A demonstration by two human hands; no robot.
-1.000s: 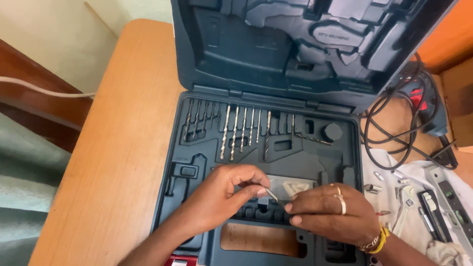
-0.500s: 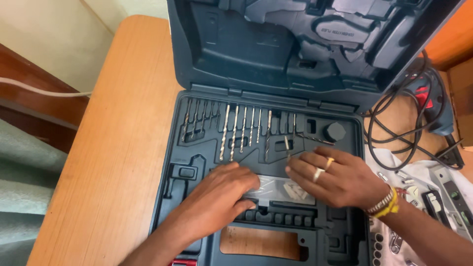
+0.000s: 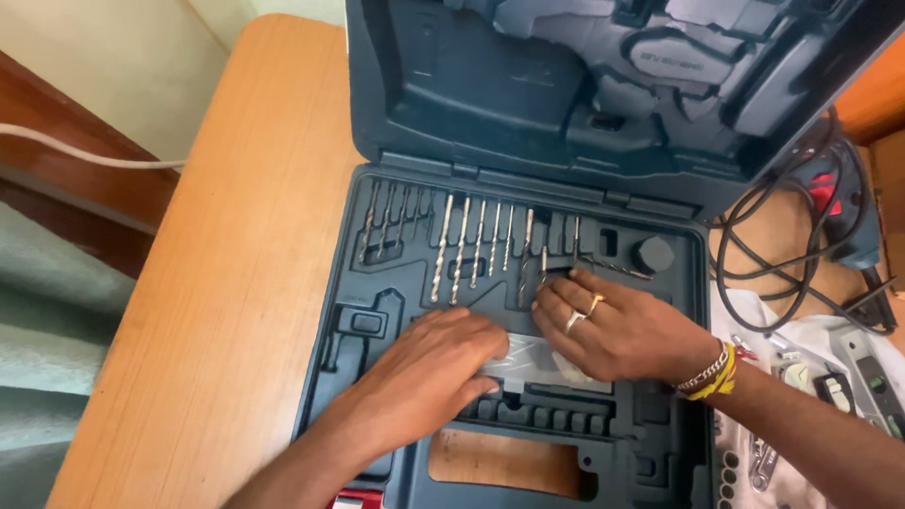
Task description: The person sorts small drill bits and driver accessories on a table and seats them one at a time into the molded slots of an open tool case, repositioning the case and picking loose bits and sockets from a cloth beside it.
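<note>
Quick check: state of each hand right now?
Left hand: open, palm down on the clear packet.
Right hand: fingertips pinching a drill bit.

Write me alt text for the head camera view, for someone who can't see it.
Two bare hands work inside an open dark blue tool case on a wooden table: the left hand rests on a small clear packet, and the right hand reaches its fingertips to a row of drill bits. A coiled black cable lies to the right.

Bare table [image 3: 236, 283] left of the case [image 3: 377, 311] leaves passing room. Its raised lid [image 3: 566, 85] blocks behind, a tangled cable [image 3: 773, 254] (tools too) crowds the right.
</note>
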